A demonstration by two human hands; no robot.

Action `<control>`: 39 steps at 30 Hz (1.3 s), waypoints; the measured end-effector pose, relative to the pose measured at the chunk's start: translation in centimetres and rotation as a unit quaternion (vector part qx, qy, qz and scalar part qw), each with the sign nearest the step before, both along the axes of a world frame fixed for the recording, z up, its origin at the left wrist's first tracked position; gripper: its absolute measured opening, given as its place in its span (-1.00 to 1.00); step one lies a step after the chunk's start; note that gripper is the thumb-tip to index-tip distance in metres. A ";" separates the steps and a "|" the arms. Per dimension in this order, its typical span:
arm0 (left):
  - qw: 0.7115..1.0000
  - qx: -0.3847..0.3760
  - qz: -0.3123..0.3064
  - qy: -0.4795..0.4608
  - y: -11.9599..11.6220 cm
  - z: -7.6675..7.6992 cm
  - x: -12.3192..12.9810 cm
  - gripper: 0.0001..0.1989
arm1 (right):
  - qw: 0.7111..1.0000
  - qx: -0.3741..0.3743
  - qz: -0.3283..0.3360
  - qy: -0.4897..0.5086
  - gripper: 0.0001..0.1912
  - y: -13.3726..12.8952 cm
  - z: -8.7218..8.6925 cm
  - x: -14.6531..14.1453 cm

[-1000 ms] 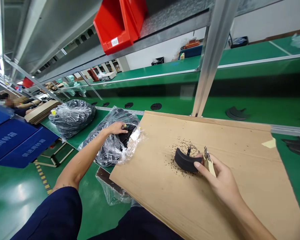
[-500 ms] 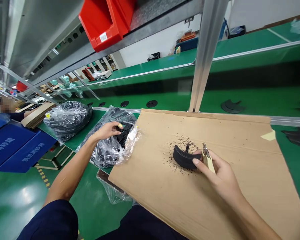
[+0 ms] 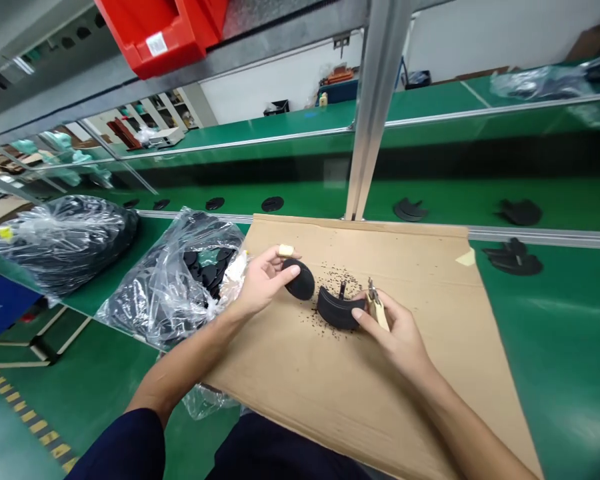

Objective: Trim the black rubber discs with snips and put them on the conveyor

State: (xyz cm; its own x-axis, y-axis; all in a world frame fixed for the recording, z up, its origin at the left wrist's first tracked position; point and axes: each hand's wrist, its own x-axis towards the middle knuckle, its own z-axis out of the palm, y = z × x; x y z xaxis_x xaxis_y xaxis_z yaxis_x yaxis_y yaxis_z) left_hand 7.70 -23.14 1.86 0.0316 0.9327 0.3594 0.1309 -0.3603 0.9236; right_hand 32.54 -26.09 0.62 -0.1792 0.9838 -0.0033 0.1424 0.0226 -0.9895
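Note:
Above the cardboard sheet (image 3: 290,360), my left hand (image 3: 263,280) pinches a black oval disc (image 3: 299,280); one of its fingers wears a yellowish cover (image 3: 286,251). To its right, my right hand (image 3: 395,327) grips a curved black plastic part (image 3: 337,310) by one end, between thumb and fingers. That same hand also keeps a pair of nippers (image 3: 377,310) with pale handles, jaws pointing up and away. A small upright stem (image 3: 343,289) shows behind the curved part. Tiny black scraps (image 3: 325,327) lie scattered on the cardboard around it.
Left of the cardboard lies an open clear bag (image 3: 150,293) of black parts, with a fuller tied bag (image 3: 75,240) beyond. Black parts (image 3: 273,204) are spaced along the green belt behind. A metal post (image 3: 367,127) rises at the cardboard's back edge; a red bin (image 3: 165,40) hangs overhead.
My left hand has come out of the clear bag with a black disc and moved right over the cardboard. My right hand still holds the curved part and nippers. The view has turned right.

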 end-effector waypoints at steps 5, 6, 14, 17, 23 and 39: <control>0.998 -0.023 -0.011 -0.060 -0.9 -1.7 3.9 -0.64 | 1.000 -0.015 0.013 0.024 -0.65 -0.4 -0.1 0.0; 0.999 -0.015 -0.001 -0.050 -1.2 -1.9 4.2 -0.68 | 0.999 -0.022 0.021 0.029 -0.64 -0.4 -0.2 0.0; 0.991 0.044 -0.047 0.115 -2.1 -2.9 3.4 -0.69 | 0.997 -0.045 0.055 0.043 -0.61 -1.0 -0.4 -0.5; 0.986 0.070 -0.074 0.132 -2.1 -2.9 2.9 -0.64 | 0.997 -0.049 0.056 0.036 -0.61 -1.0 -0.3 -0.5; 0.971 0.114 -0.112 0.177 -2.3 -3.0 2.6 -0.63 | 0.998 -0.053 0.044 0.011 -0.61 -0.9 -0.3 -0.3; 0.966 0.141 -0.103 0.192 -2.8 -2.9 3.0 -0.61 | 0.999 -0.026 0.040 -0.011 -0.64 -1.0 -0.4 -0.6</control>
